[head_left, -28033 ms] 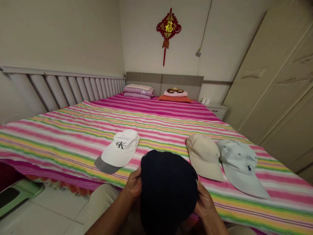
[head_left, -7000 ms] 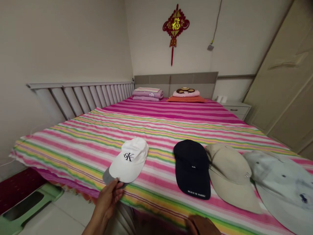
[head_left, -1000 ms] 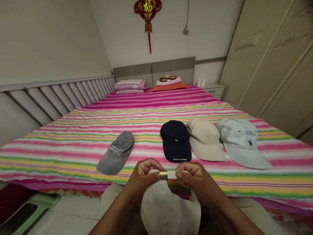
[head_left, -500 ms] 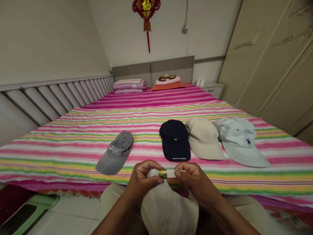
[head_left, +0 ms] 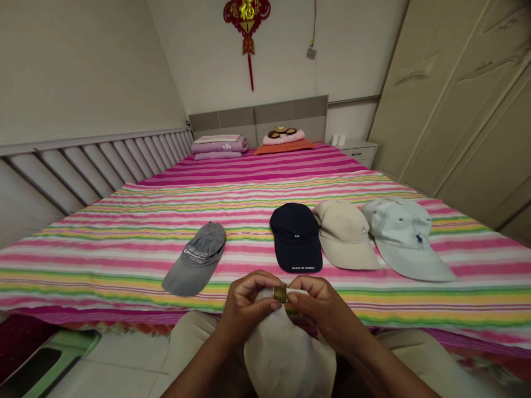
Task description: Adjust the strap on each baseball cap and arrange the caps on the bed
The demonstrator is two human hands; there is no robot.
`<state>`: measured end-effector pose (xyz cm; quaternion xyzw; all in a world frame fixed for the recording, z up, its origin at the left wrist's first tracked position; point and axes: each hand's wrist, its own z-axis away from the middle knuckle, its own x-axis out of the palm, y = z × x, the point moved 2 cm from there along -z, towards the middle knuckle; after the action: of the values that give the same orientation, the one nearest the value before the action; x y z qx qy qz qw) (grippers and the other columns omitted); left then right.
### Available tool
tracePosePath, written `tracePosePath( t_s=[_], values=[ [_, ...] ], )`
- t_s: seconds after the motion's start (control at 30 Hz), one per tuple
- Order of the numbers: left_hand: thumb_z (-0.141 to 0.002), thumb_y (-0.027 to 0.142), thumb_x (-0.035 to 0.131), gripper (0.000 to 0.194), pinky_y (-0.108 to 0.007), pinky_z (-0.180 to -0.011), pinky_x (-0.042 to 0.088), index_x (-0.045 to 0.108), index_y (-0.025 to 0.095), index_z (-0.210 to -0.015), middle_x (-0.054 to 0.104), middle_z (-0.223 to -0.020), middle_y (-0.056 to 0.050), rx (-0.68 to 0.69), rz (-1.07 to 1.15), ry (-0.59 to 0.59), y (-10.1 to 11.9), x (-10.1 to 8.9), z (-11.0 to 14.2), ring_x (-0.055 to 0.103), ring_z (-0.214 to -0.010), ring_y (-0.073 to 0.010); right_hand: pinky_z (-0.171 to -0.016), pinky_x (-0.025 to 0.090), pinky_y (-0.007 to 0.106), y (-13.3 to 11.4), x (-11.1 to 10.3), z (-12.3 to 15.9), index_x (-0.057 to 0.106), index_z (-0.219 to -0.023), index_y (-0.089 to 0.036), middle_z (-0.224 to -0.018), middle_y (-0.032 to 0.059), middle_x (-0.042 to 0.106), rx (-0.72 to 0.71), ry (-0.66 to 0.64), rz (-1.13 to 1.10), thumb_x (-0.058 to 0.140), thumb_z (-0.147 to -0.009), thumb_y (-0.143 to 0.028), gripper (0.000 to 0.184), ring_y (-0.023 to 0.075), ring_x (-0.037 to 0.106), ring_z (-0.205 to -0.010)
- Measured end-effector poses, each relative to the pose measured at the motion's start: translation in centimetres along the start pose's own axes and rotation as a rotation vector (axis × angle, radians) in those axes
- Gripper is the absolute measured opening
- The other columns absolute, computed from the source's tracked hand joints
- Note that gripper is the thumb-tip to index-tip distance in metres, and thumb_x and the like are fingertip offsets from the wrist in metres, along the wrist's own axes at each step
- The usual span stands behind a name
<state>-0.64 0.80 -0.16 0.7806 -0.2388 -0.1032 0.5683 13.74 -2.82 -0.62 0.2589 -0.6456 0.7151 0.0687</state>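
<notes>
A cream cap [head_left: 290, 354] hangs low in front of me, the back of its crown toward me. Across its back opening runs a strap with a brass-coloured buckle [head_left: 280, 294]. My left hand [head_left: 249, 301] is closed on the strap at the buckle's left side, thumb in front. Just right of the buckle, my right hand [head_left: 317, 304] pinches the strap between thumb and fingers. The cap's brim is hidden from view.
On the striped bed sheet [head_left: 244, 221] lie a grey cap [head_left: 197, 257], a navy cap [head_left: 296, 235], a beige cap [head_left: 346, 232] and a pale blue cap [head_left: 404, 237]. Folded bedding [head_left: 219, 146] sits by the headboard. A green stool [head_left: 62, 354] stands at lower left.
My right hand has slid left along the strap, closer to the buckle. The buckle and left hand have shifted slightly right, and less strap shows between my hands.
</notes>
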Motion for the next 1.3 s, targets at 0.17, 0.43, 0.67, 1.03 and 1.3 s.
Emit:
tracePosePath(
  t_s=[0.17, 0.43, 0.67, 1.03, 1.3],
  values=[
    [-0.062, 0.015, 0.069, 0.019, -0.023, -0.067, 0.045, 0.066, 0.020, -0.080, 0.065, -0.081, -0.002, -0.023, 0.100, 0.023, -0.3, 0.0, 0.1, 0.059, -0.075, -0.0134, -0.037, 0.023, 0.018, -0.3, -0.8, 0.1, 0.048, -0.072, -0.017, -0.051, -0.0049, 0.048, -0.034, -0.007, 0.143, 0.055, -0.077, -0.034, 0.019, 0.0052, 0.036, -0.039],
    [-0.064, 0.018, 0.068, 0.018, -0.021, -0.065, 0.044, 0.062, 0.019, -0.081, 0.064, -0.078, -0.002, -0.025, 0.152, -0.004, -0.7, -0.1, 0.2, 0.058, -0.072, -0.0114, -0.036, 0.024, 0.018, -1.1, -0.5, 0.0, 0.047, -0.062, -0.016, -0.044, -0.0067, 0.043, -0.037, 0.057, 0.273, 0.058, -0.072, -0.032, 0.022, 0.0044, 0.033, -0.037],
    [-0.067, 0.013, 0.062, 0.014, -0.022, -0.065, 0.044, 0.059, 0.017, -0.080, 0.062, -0.075, -0.002, 0.060, -0.119, 0.026, -0.2, 0.1, 0.3, 0.056, -0.071, -0.0119, -0.035, 0.022, 0.018, -0.6, -0.4, -0.3, 0.050, -0.061, -0.016, -0.041, -0.0073, 0.043, 0.002, 0.087, 0.346, 0.056, -0.072, -0.027, 0.016, 0.0037, 0.031, -0.033],
    [-0.063, 0.022, 0.067, 0.015, -0.016, -0.051, 0.042, 0.061, 0.018, -0.077, 0.060, -0.072, -0.001, -0.091, 0.009, 0.072, -1.0, -0.6, 0.7, 0.053, -0.062, -0.0093, -0.043, 0.032, 0.020, -1.4, -1.2, 0.0, 0.057, -0.067, -0.013, -0.053, -0.0009, 0.056, 0.122, -0.064, 0.305, 0.058, -0.073, -0.040, 0.028, 0.0068, 0.044, -0.044],
    [-0.061, 0.024, 0.068, 0.017, -0.018, -0.052, 0.042, 0.059, 0.017, -0.074, 0.061, -0.073, -0.003, -0.109, 0.011, 0.062, -0.7, -0.3, 0.5, 0.054, -0.064, -0.0105, -0.037, 0.024, 0.018, -0.8, -1.3, -0.4, 0.054, -0.062, -0.014, -0.043, -0.0056, 0.048, 0.088, -0.010, 0.360, 0.058, -0.070, -0.030, 0.018, 0.0040, 0.035, -0.036]
  ],
)
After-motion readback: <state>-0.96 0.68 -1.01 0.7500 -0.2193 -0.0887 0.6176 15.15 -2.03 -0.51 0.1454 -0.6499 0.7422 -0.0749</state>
